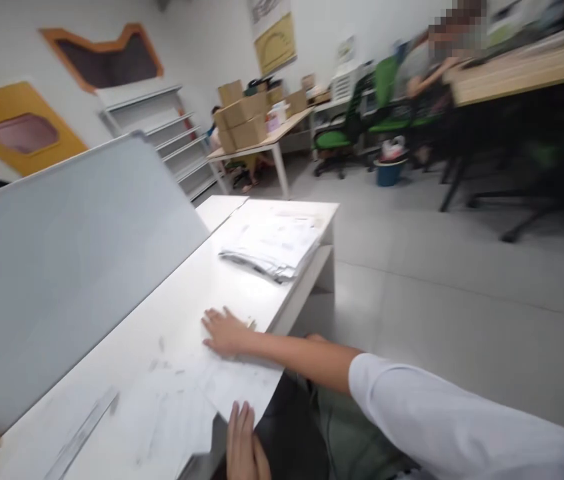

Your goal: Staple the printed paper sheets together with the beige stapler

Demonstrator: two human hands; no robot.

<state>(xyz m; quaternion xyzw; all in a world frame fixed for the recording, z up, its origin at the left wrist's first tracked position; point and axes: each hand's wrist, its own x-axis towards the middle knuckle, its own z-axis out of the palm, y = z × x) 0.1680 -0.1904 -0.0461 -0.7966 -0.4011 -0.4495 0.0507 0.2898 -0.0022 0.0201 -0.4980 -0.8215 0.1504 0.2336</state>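
My right hand (227,332) lies palm down on the white table with its fingers spread. It is at the upper edge of a white sheet of paper (235,383), and a small blurred object (251,324) shows beside the wrist. At the sheet's lower corner, which juts past the table edge, is my left hand (245,443). Its fingers are together on top of the paper, and the thumb sits close below the corner. More printed sheets (172,413) spread to the left, with a clear ruler (82,433) past them. Dark specks dot the tabletop.
A thick stack of papers (272,247) lies at the table's far end. A grey divider panel (72,267) runs along the left side. Beyond are cardboard boxes (242,120) on another table, a blue bin (389,172), green chairs (335,139) and a seated person (419,80).
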